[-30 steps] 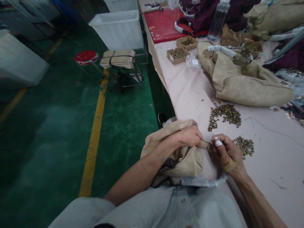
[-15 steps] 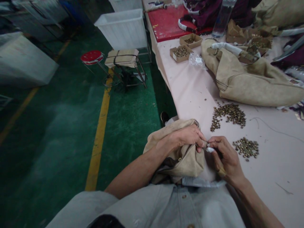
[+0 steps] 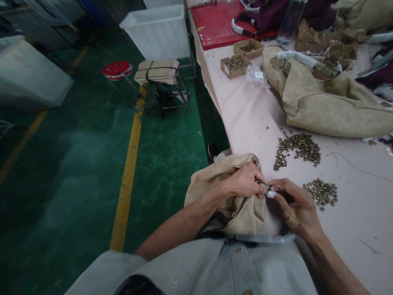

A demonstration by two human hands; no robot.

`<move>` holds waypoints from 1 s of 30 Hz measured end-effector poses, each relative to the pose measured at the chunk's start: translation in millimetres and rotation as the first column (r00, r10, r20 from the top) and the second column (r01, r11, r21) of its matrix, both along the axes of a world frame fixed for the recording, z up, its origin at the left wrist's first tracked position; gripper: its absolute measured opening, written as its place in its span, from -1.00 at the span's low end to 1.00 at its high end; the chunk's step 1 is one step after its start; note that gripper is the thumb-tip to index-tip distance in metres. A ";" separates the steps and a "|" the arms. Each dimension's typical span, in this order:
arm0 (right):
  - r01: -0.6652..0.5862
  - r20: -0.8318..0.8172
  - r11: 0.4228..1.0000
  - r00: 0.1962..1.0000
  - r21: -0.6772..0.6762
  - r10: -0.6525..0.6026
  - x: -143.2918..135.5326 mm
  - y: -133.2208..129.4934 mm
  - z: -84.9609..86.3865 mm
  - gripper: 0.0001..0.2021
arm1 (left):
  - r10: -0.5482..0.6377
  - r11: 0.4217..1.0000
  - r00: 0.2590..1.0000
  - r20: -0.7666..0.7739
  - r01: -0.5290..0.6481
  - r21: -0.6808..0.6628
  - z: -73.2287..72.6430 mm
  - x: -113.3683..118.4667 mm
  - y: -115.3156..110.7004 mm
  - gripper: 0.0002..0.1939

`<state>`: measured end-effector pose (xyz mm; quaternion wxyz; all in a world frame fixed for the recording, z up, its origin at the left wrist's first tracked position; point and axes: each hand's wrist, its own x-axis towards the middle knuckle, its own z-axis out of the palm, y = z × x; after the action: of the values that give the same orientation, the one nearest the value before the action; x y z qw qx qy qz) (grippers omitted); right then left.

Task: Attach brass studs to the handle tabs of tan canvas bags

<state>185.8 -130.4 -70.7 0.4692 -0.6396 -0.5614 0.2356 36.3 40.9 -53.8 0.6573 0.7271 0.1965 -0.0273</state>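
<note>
A beige fabric bag (image 3: 211, 176) lies over my lap against the table edge, its zipped opening partly showing. My left hand (image 3: 248, 180) is closed on an edge of this bag, holding a narrow strip of it out to the right. My right hand (image 3: 294, 205) meets that strip with thumb and fingers pinched together; white tape wraps a fingertip. Whatever small piece sits in the pinch is hidden. Just right of the hand lies a small pile of brass-coloured rivets (image 3: 321, 191), and a bigger pile of rivets (image 3: 299, 149) lies beyond it.
Another beige bag (image 3: 331, 106) lies across the table. Behind the piles stand small cardboard boxes of metal parts (image 3: 236, 65) beside a clear plastic bag (image 3: 256, 76). A red board (image 3: 215, 24) lies farther back. Left, on the green floor, stand stools (image 3: 118, 70) and a white bin (image 3: 156, 32).
Both hands stay together at the bag's edge, with only a slight shift of the fingers. The whole view has moved a little.
</note>
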 end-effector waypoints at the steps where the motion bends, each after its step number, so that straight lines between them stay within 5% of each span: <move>1: 0.003 -0.002 1.000 1.000 -0.007 -0.003 0.4 -0.9 -0.4 -0.94 | 0.008 1.000 1.000 0.006 -0.008 0.028 1.5 -0.9 -1.8 -0.77; 17: 0.089 0.370 0.989 0.920 0.118 -0.127 -8.9 -12.2 4.0 -0.85 | -0.033 0.942 0.999 0.018 0.025 0.333 33.5 -6.9 -18.1 -0.85; 22: 0.044 0.634 0.978 0.756 0.201 -0.165 -4.2 -18.1 24.1 -0.70 | 0.003 0.803 0.996 0.089 -0.056 0.593 47.0 -21.4 -33.6 -0.88; 27: -0.002 0.706 0.953 0.673 0.302 -0.222 -2.7 -23.9 42.7 -0.70 | -0.005 0.642 0.986 0.164 -0.123 0.757 49.4 -24.2 -47.3 -0.87; 30: -0.024 0.731 0.933 0.629 0.359 -0.265 -7.8 -25.5 54.6 -0.62 | 0.107 0.718 0.975 0.197 -0.213 0.663 50.4 -18.8 -50.9 -0.89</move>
<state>178.1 -155.9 -16.2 0.3018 -0.6256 -0.6937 -0.1905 17.5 -10.0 -3.4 0.3583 0.8969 0.2070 0.1559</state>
